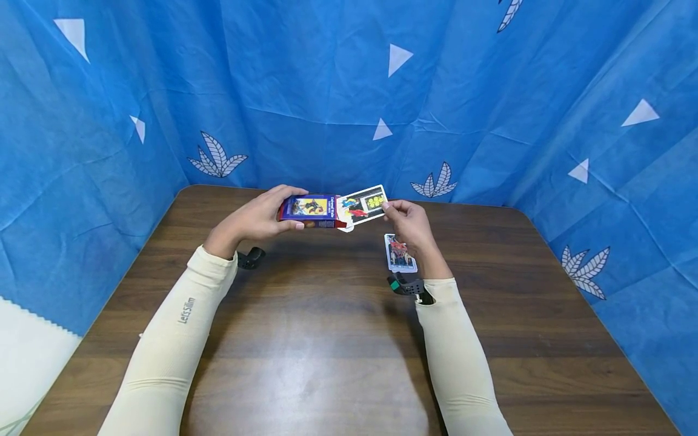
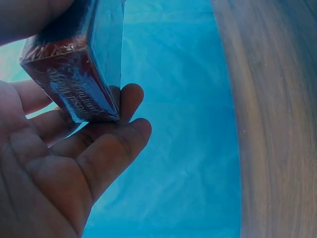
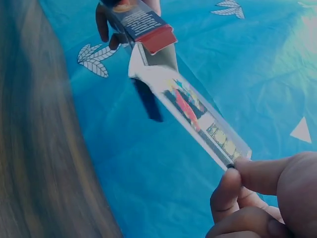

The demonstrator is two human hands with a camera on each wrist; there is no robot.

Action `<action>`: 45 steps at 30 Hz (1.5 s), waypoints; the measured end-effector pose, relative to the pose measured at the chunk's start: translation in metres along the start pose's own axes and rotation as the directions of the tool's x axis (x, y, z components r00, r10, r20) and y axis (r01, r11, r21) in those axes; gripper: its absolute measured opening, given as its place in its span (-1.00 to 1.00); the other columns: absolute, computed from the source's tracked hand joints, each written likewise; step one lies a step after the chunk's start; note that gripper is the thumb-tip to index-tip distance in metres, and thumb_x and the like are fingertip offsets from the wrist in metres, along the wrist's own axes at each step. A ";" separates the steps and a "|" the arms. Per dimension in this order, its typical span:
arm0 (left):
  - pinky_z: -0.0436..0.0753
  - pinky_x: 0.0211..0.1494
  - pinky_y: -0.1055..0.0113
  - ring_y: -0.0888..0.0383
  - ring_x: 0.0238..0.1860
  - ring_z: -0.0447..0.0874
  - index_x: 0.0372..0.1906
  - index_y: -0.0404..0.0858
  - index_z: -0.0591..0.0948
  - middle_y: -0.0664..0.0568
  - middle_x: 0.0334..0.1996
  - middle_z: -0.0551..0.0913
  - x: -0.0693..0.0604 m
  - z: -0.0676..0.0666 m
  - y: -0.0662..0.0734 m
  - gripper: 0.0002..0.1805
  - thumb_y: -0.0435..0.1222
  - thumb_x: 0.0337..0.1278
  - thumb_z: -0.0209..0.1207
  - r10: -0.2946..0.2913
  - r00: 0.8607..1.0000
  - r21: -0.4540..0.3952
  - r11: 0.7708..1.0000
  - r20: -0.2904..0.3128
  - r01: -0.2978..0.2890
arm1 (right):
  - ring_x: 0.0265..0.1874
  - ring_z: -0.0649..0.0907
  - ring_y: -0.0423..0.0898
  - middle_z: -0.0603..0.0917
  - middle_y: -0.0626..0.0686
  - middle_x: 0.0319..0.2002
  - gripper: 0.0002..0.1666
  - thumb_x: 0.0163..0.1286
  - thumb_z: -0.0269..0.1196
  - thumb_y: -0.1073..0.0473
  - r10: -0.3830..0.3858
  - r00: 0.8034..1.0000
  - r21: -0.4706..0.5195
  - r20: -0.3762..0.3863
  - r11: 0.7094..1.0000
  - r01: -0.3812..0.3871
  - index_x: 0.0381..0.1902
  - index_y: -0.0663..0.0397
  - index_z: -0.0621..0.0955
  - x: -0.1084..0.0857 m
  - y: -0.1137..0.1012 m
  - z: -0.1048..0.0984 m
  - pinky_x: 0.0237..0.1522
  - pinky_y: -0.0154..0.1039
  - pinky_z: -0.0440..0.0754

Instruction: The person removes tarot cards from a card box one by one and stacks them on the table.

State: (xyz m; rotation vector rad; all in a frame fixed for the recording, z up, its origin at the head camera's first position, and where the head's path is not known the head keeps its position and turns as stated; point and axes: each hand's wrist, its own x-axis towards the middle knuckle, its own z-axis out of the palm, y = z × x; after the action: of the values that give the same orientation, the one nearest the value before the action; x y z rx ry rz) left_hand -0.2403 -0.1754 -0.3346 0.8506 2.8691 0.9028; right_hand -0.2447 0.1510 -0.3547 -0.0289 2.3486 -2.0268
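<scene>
A purple and red card box point(image 1: 309, 208) lies on its side in the air, its open end to the right, gripped by the left hand point(image 1: 262, 213). In the left wrist view the fingers curl about the closed end of the box point(image 2: 74, 84). The right hand point(image 1: 411, 227) pinches the far end of a picture card point(image 1: 366, 206) at the box's open end. The right wrist view shows the card point(image 3: 198, 119) between thumb and fingertips, with the box's red flap point(image 3: 157, 39) beyond. Under the right hand, a small pile of cards point(image 1: 400, 254) lies face up on the table.
The brown wooden table point(image 1: 305, 339) has a blue patterned curtain point(image 1: 338, 79) behind it and at both sides. Each wrist wears a dark strap, and pale sleeves cover the forearms. Something white hangs at the far left edge.
</scene>
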 end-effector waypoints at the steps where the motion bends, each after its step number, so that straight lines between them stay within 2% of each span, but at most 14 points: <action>1: 0.40 0.33 -0.11 -0.10 0.22 0.40 0.42 -0.16 0.29 -0.17 0.29 0.39 0.000 0.000 0.000 -0.23 -0.07 0.16 0.34 -0.001 1.000 -0.001 1.000 0.001 0.001 | -0.80 0.20 -0.30 0.56 -0.07 -0.46 -0.66 0.47 0.19 0.04 -0.001 1.000 0.012 0.002 1.000 0.001 -0.04 0.22 0.57 0.000 0.000 -0.001 -0.76 -0.42 0.15; 8: 0.41 0.33 -0.11 -0.10 0.22 0.40 0.42 -0.16 0.30 -0.17 0.28 0.39 -0.001 -0.002 0.001 -0.22 -0.08 0.15 0.35 -0.005 1.000 -0.010 1.000 0.001 0.005 | -0.76 0.22 -0.30 0.40 -0.09 -0.48 -0.83 0.45 0.21 0.08 -0.004 1.000 0.148 -0.022 0.989 0.007 -0.16 0.06 0.56 0.002 0.000 -0.002 -0.74 -0.44 0.15; 11: 0.41 0.32 -0.11 -0.10 0.21 0.40 0.42 -0.17 0.30 -0.17 0.28 0.40 -0.001 -0.002 0.001 -0.22 -0.09 0.15 0.35 0.003 1.000 -0.010 1.000 0.000 -0.003 | -0.75 0.27 -0.31 0.42 -0.10 -0.46 -0.86 0.45 0.22 0.08 -0.005 0.996 0.211 -0.095 0.977 0.025 -0.19 0.01 0.57 0.004 0.001 -0.004 -0.73 -0.45 0.16; 14: 0.42 0.32 -0.09 -0.08 0.20 0.41 0.41 -0.17 0.30 -0.16 0.27 0.41 -0.001 -0.002 0.001 -0.23 -0.09 0.15 0.35 0.009 1.000 -0.008 1.000 -0.003 -0.009 | -0.74 0.30 -0.30 0.51 -0.11 -0.47 -0.83 0.44 0.23 0.08 -0.021 0.979 0.223 -0.202 0.973 0.067 -0.12 0.03 0.62 0.007 0.002 -0.009 -0.73 -0.44 0.19; 17: 0.42 0.33 -0.09 -0.07 0.21 0.41 0.42 -0.16 0.30 -0.16 0.27 0.40 -0.001 -0.002 0.001 -0.23 -0.09 0.15 0.35 0.007 1.000 -0.007 1.000 -0.002 -0.007 | -0.62 0.44 -0.32 0.63 -0.10 -0.39 -0.71 0.43 0.24 0.08 -0.060 0.954 0.131 -0.295 0.986 0.103 0.02 0.08 0.67 0.010 0.007 -0.017 -0.62 -0.45 0.35; 19: 0.41 0.34 -0.09 -0.07 0.21 0.40 0.42 -0.15 0.30 -0.15 0.28 0.40 -0.001 -0.002 0.001 -0.23 -0.08 0.15 0.35 0.002 1.000 -0.007 1.000 0.000 -0.002 | -0.44 0.53 -0.29 0.69 -0.06 -0.24 -0.64 0.44 0.23 0.07 -0.078 0.944 0.023 -0.321 0.996 0.090 0.10 0.08 0.66 0.013 0.012 -0.023 -0.45 -0.44 0.44; 22: 0.41 0.34 -0.09 -0.07 0.22 0.40 0.42 -0.15 0.30 -0.15 0.28 0.40 -0.002 -0.003 0.001 -0.22 -0.08 0.15 0.35 -0.001 1.000 -0.004 1.000 0.001 0.001 | -0.13 0.56 -0.19 0.67 0.05 0.03 -0.59 0.47 0.19 0.05 -0.077 0.952 -0.157 -0.296 0.987 0.031 0.18 0.07 0.63 0.017 0.024 -0.034 -0.19 -0.38 0.49; 24: 0.41 0.32 -0.10 -0.08 0.21 0.41 0.42 -0.17 0.30 -0.16 0.28 0.40 -0.002 -0.003 0.001 -0.22 -0.08 0.15 0.35 0.008 1.000 0.002 1.000 -0.002 -0.008 | -0.06 0.54 -0.08 0.63 0.15 0.11 -0.59 0.49 0.16 0.06 -0.063 0.965 -0.279 -0.255 0.960 -0.012 0.20 0.08 0.61 0.020 0.033 -0.041 -0.14 -0.30 0.49; 27: 0.41 0.32 -0.10 -0.08 0.20 0.41 0.42 -0.18 0.30 -0.17 0.27 0.41 -0.002 -0.002 0.001 -0.23 -0.08 0.15 0.35 0.016 1.000 0.005 1.000 -0.003 -0.016 | -0.06 0.55 0.03 0.63 0.21 0.10 -0.60 0.52 0.13 0.08 -0.039 0.976 -0.463 -0.213 0.884 -0.066 0.21 0.09 0.61 0.023 0.047 -0.050 -0.10 -0.15 0.51; 29: 0.41 0.32 -0.11 -0.09 0.21 0.41 0.42 -0.18 0.31 -0.17 0.28 0.41 -0.002 -0.001 0.001 -0.22 -0.07 0.15 0.35 0.017 1.000 0.003 1.000 0.001 -0.017 | -0.07 0.56 0.05 0.64 0.22 0.08 -0.59 0.53 0.10 0.07 -0.011 0.981 -0.542 -0.195 0.834 -0.099 0.20 0.10 0.61 0.024 0.056 -0.053 -0.05 -0.09 0.54; 31: 0.41 0.33 -0.10 -0.08 0.21 0.41 0.42 -0.17 0.31 -0.16 0.28 0.41 -0.002 -0.001 0.001 -0.22 -0.07 0.15 0.35 0.011 1.000 0.000 1.000 0.003 -0.011 | -0.08 0.57 0.06 0.64 0.22 0.06 -0.60 0.54 0.08 0.06 0.024 0.981 -0.582 -0.193 0.802 -0.134 0.19 0.11 0.62 0.025 0.063 -0.054 -0.02 -0.05 0.54; 35: 0.40 0.33 -0.10 -0.08 0.21 0.41 0.42 -0.17 0.31 -0.16 0.28 0.41 -0.001 0.000 0.002 -0.22 -0.07 0.15 0.35 0.011 1.000 0.004 1.000 0.002 -0.011 | -0.11 0.59 0.06 0.66 0.21 0.01 -0.63 0.53 0.08 0.06 0.085 0.973 -0.605 -0.213 0.770 -0.200 0.10 0.12 0.65 0.026 0.073 -0.051 -0.03 -0.04 0.53; 39: 0.42 0.32 -0.09 -0.06 0.21 0.40 0.42 -0.16 0.31 -0.15 0.28 0.40 -0.001 0.000 0.002 -0.23 -0.06 0.16 0.34 0.004 1.000 0.008 1.000 0.005 -0.004 | -0.11 0.59 0.07 0.68 0.18 -0.02 -0.68 0.51 0.11 0.07 0.096 0.965 -0.650 -0.246 0.722 -0.237 0.02 0.09 0.68 0.025 0.078 -0.047 -0.05 -0.03 0.51; 45: 0.42 0.32 -0.09 -0.07 0.21 0.40 0.42 -0.16 0.30 -0.15 0.28 0.40 -0.002 0.000 0.002 -0.23 -0.06 0.16 0.33 0.007 1.000 0.008 1.000 0.005 -0.007 | -0.08 0.59 0.10 0.68 0.17 -0.03 -0.72 0.47 0.17 0.08 0.071 0.956 -0.668 -0.283 0.701 -0.250 -0.05 0.10 0.69 0.025 0.083 -0.042 0.02 0.04 0.49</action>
State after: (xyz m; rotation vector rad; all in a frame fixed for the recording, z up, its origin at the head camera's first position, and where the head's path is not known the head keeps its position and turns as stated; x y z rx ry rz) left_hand -0.2380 -0.1751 -0.3341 0.8624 2.8697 0.8894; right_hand -0.2700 0.2035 -0.4308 0.4073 2.9920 -0.9898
